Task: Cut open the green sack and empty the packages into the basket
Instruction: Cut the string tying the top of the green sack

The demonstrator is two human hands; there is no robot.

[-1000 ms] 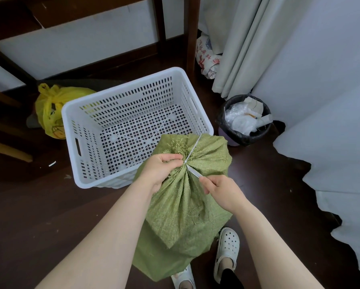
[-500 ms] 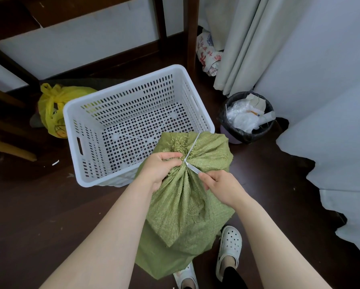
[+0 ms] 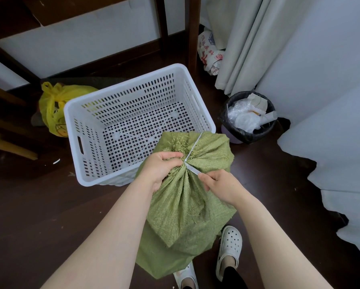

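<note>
A green woven sack [image 3: 181, 205] stands on the dark floor in front of me, its gathered neck tied with a white zip tie [image 3: 192, 146]. My left hand [image 3: 161, 168] grips the bunched neck just left of the tie. My right hand [image 3: 220, 185] holds a small metal blade [image 3: 192, 170] whose tip is at the tie's knot. The white perforated basket [image 3: 133, 84] sits just beyond the sack with nothing inside. The sack's contents are hidden.
A black-lined trash bin [image 3: 249, 116] with white wrappers stands right of the basket. A yellow plastic bag [image 3: 56, 105] lies to its left. Dark wooden table legs [image 3: 192, 32] rise behind, grey curtain [image 3: 243, 42] at right. My white clogs [image 3: 230, 245] are beside the sack.
Both hands stay at the sack's neck. The right hand with the blade has edged slightly toward the tie; the view has shifted a little.
</note>
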